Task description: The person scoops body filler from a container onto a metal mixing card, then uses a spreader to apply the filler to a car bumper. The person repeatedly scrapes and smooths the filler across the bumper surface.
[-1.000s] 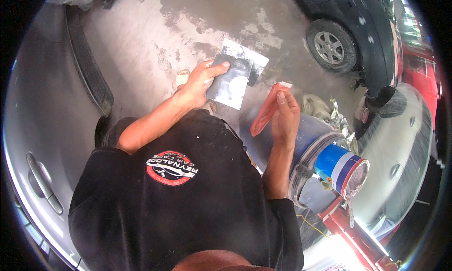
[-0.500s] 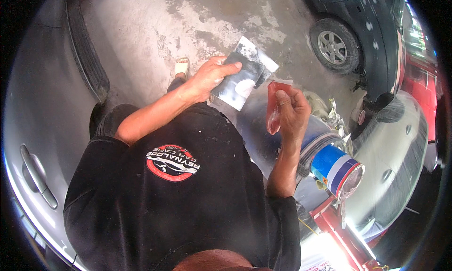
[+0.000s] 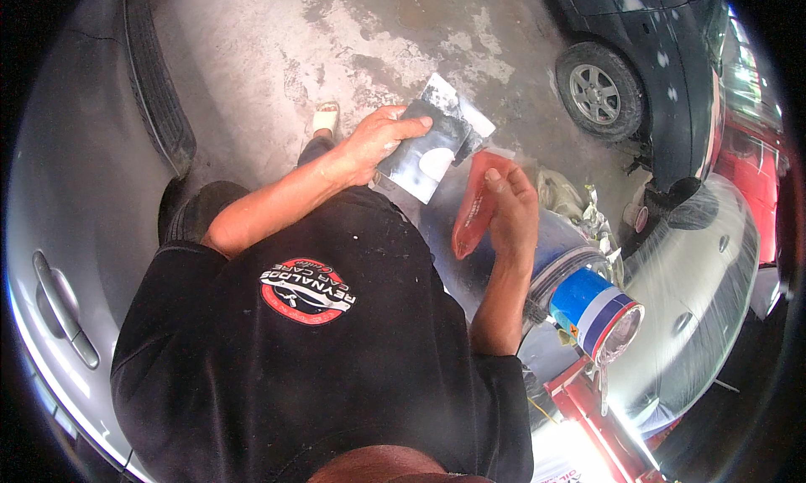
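My left hand (image 3: 379, 141) is closed on the near left edge of a thin flat board (image 3: 413, 170), its thumb lying on top. White and dark grey patches cover the board, and a white strip juts from its far right corner. Just right of the board, my right hand (image 3: 514, 207) pinches a flat red piece that looks like a plastic spreader (image 3: 475, 212) between thumb and fingers. The spreader tilts, with its pale edge up beside the board and its lower end pointing down toward my body. A narrow gap separates the two.
A blue and white can (image 3: 594, 311) stands to my right on a cluttered drum-like surface, beside crumpled masking material (image 3: 561, 195). A silver car door (image 3: 63, 231) is close on my left. A dark car (image 3: 663, 80) and a plastic-covered car part (image 3: 697, 307) lie to the right.
My right hand has moved slightly left and down, and the red spreader has turned to show more of its flat face. The left hand and board have barely shifted.
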